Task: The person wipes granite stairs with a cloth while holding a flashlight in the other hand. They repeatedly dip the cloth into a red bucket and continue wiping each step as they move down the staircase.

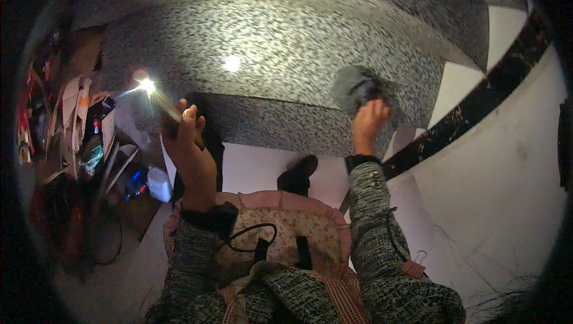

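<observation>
My left hand (pixel 190 145) is raised at the left, closed round a slim device with a bright light (pixel 147 85) at its far end; whether it is a phone or a flashlight I cannot tell. The beam falls on a speckled granite-like step (pixel 277 46). At the right, my right hand (pixel 370 120) holds a dark grey cloth (pixel 356 89) against the step's surface; hand and cloth are slightly blurred.
Torn cardboard (pixel 71 113) and mixed clutter pile up at the left, with a whitish plastic container (pixel 159 184) beside them. A black marble-like skirting strip (pixel 452 122) runs along the white wall (pixel 497 176) at the right. My dark shoe (pixel 297 174) shows on the pale floor below.
</observation>
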`<state>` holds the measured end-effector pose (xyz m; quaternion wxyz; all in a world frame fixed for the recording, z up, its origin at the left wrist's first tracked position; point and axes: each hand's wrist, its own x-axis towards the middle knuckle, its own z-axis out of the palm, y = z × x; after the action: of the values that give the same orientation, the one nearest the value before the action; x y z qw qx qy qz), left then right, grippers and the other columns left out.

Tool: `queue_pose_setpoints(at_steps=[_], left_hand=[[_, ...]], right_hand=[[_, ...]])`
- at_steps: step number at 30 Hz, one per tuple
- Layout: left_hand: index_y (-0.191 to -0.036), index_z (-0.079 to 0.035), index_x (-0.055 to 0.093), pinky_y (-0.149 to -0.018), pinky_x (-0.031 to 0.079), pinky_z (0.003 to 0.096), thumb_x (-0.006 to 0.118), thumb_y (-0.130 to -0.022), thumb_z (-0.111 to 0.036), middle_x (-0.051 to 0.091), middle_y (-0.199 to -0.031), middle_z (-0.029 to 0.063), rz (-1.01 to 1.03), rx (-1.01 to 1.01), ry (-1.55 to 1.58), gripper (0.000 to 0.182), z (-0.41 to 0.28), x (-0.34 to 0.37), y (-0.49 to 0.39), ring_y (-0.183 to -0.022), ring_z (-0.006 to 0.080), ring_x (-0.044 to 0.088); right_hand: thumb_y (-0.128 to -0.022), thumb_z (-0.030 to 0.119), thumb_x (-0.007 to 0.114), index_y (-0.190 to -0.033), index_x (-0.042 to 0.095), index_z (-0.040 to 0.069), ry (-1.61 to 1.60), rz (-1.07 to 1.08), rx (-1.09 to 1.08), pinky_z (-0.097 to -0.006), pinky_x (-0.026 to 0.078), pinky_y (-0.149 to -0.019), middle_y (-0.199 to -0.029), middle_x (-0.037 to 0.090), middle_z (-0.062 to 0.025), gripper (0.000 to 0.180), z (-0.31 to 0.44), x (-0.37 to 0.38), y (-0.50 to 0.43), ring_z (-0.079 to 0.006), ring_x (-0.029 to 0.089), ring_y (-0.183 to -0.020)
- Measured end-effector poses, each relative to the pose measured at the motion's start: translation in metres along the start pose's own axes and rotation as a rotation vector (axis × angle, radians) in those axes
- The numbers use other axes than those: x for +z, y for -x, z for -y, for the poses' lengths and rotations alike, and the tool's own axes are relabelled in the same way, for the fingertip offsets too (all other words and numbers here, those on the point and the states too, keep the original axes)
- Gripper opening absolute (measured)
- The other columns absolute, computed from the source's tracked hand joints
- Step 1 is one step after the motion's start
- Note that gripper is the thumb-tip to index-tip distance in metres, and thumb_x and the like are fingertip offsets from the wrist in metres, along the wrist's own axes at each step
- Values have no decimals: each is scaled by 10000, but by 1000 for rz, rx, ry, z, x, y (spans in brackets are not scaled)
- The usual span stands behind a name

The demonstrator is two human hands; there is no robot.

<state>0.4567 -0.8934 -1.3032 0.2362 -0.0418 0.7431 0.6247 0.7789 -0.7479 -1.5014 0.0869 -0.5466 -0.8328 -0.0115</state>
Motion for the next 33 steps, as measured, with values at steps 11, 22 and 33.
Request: queue_pose_setpoints(at_steps=[11,22,33], left_hand=[[-1269,-46,491,-826,477,269,635,-800,-4,557,-1101,36,415,-89,-90,492,48,-14,115,-982,131,549],[-1419,-64,376,-885,467,291,655,-778,-38,526,-1217,48,759,-259,-214,700,181,-17,137,-1052,139,533],[-1425,-67,356,-962,452,328,679,-776,-57,505,-1238,58,829,-332,-353,725,299,-87,107,-1094,164,523]], right_hand=[[-979,140,441,-1254,559,7,-1327,-272,1461,-444,457,-845,-1197,609,-157,328,-129,49,147,-324,578,-978],[-743,145,641,-1186,616,46,-534,171,-145,-518,376,-960,-1312,521,-141,454,90,79,94,-330,472,-1155],[-736,161,673,-1156,635,173,-129,118,-431,-427,458,-910,-1276,542,-24,422,-61,151,96,-256,538,-1067]])
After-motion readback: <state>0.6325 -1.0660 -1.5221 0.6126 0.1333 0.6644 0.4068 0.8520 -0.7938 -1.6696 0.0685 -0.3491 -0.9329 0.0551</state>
